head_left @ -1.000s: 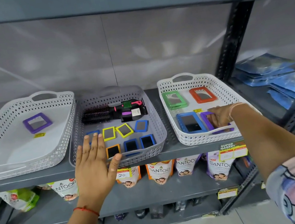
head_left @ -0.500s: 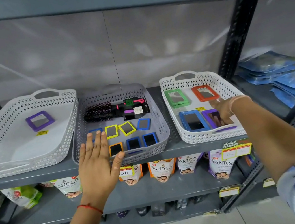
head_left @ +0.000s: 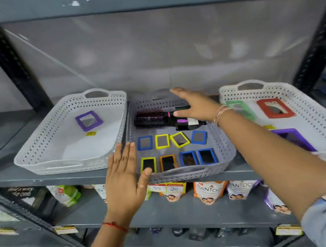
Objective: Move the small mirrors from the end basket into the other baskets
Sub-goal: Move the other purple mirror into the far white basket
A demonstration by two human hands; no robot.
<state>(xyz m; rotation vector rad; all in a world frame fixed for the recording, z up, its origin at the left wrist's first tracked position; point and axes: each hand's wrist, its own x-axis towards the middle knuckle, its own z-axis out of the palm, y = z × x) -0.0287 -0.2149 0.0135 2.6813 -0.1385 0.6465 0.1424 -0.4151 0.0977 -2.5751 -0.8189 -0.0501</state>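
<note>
Three perforated plastic baskets are sitting side by side on the grey metal shelf [head_left: 46, 177]. The right hand [head_left: 194, 106] is reaching over the back of the grey middle basket [head_left: 222, 150], fingers spread and holding nothing, hovering above the black round hairbrush [head_left: 150, 119]. The left hand [head_left: 125, 181] is lying flat and empty against that basket's front left corner. Eight small mirrors are lying in two rows inside it, among them a blue-framed mirror [head_left: 145, 143] and an orange-framed mirror [head_left: 168, 162]. The white left basket [head_left: 42, 148] is holding one purple-framed mirror [head_left: 89, 120]. The white right basket [head_left: 324, 113] is holding a green-framed mirror [head_left: 240, 109], a red-framed mirror [head_left: 275, 108] and a second purple-framed mirror [head_left: 294, 138].
</note>
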